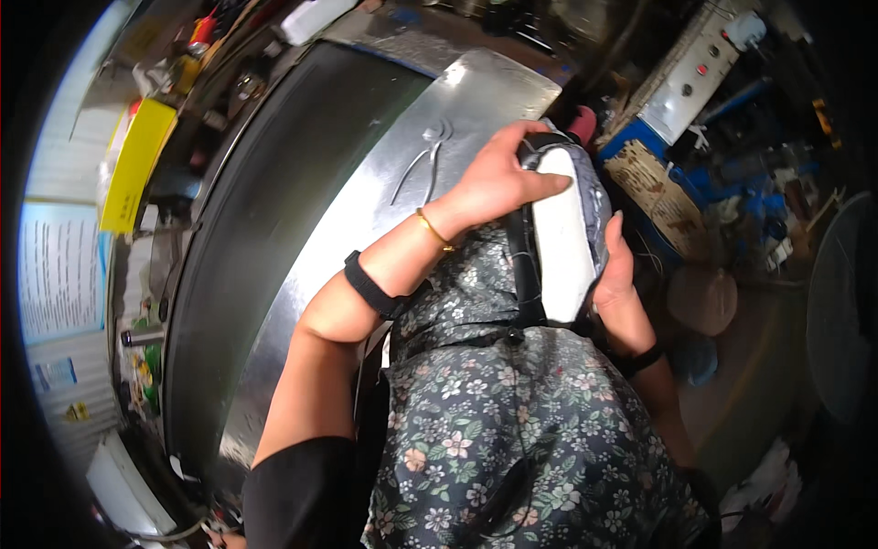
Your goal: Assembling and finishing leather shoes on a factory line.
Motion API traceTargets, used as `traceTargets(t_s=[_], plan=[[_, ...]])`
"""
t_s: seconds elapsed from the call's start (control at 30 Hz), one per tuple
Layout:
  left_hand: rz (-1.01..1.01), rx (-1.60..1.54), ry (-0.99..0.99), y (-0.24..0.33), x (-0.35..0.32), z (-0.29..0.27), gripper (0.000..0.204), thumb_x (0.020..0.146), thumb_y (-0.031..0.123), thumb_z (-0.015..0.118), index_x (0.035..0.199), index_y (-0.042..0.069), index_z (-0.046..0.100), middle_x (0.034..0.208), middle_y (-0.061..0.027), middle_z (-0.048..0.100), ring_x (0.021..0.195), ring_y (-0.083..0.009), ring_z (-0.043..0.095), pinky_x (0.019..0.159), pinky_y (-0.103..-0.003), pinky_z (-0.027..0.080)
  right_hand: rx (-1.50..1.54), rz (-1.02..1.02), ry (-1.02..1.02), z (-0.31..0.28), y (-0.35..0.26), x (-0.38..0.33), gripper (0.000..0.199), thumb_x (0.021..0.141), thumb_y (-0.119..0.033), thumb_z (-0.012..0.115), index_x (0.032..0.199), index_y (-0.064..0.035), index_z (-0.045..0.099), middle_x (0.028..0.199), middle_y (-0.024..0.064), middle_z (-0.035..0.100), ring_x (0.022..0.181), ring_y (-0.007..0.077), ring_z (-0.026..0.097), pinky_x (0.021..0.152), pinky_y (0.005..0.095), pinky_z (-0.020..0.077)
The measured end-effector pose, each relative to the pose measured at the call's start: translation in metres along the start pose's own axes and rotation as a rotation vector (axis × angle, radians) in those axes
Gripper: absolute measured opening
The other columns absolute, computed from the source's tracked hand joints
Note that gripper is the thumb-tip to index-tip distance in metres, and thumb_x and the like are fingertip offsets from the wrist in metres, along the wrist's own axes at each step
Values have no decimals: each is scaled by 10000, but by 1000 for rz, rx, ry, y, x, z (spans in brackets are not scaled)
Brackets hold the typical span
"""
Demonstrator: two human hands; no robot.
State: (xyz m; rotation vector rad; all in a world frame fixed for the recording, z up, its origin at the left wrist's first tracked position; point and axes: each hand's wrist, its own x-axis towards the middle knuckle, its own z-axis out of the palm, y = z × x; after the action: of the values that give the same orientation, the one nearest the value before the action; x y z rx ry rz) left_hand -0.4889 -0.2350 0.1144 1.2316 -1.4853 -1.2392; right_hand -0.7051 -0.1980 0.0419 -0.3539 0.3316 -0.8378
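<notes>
Held sole-up over my apron is a shoe upper (593, 206) of dark, greyish fabric, with a long white insole board (562, 242) across its underside. My left hand (503, 174) wraps round its far end, the thumb lying on the white board. On the right side, my right hand (617, 270) cups the shoe from the edge, thumb pointing up; its other fingers are hidden behind the shoe. A pair of metal pincers (430, 157) lies on the shiny metal plate (476, 91), left of my left hand and apart from it.
A dark conveyor belt (265, 174) runs along the left beside the metal plate. At the right back stands a machine panel (688, 90) with knobs, near a worn board (654, 192). A round stool (702, 300) is at the right. A yellow box (137, 169) stands at the far left.
</notes>
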Motion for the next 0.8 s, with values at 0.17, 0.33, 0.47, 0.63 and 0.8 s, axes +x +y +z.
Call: traceTargets(t_s=[0.17,0.33,0.47,0.63,0.8], plan=[[-51,-130,-52,-2,-1,-1,601,809,113,790,1312,16,476,1096,-50,630,999,-128,590,898,-271,489,-499,-2,321,-43,11,14,542,1062,-402,328,1418,-8,438,1311,131,581,1133,242,606,976,348,502],[-82,-115,-81,4,0,-4,578,815,106,779,1302,18,482,1109,-57,619,1013,-128,575,895,-266,481,-1420,-27,287,9,-14,4,495,1072,-309,266,1191,31,606,1020,196,703,939,326,686,855,350,528],[-18,25,-27,-4,8,3,585,809,138,792,1294,8,491,1099,-65,623,1007,-128,575,889,-266,479,-2346,-577,411,54,-10,11,356,954,-215,532,1133,82,611,741,181,666,673,310,676,634,388,554],[-77,43,-76,2,18,-5,622,811,206,804,1305,0,487,1086,-70,631,997,-135,572,895,-271,477,-2173,-621,339,40,-25,25,389,966,-246,512,1218,43,580,812,201,679,742,343,676,703,409,552],[-65,-43,-145,7,2,-11,610,843,158,771,1341,-2,458,1156,-66,599,1054,-127,547,944,-272,447,-1589,-132,50,16,-18,-35,563,1047,-307,402,1477,39,295,1390,268,491,1331,350,472,1068,387,388]])
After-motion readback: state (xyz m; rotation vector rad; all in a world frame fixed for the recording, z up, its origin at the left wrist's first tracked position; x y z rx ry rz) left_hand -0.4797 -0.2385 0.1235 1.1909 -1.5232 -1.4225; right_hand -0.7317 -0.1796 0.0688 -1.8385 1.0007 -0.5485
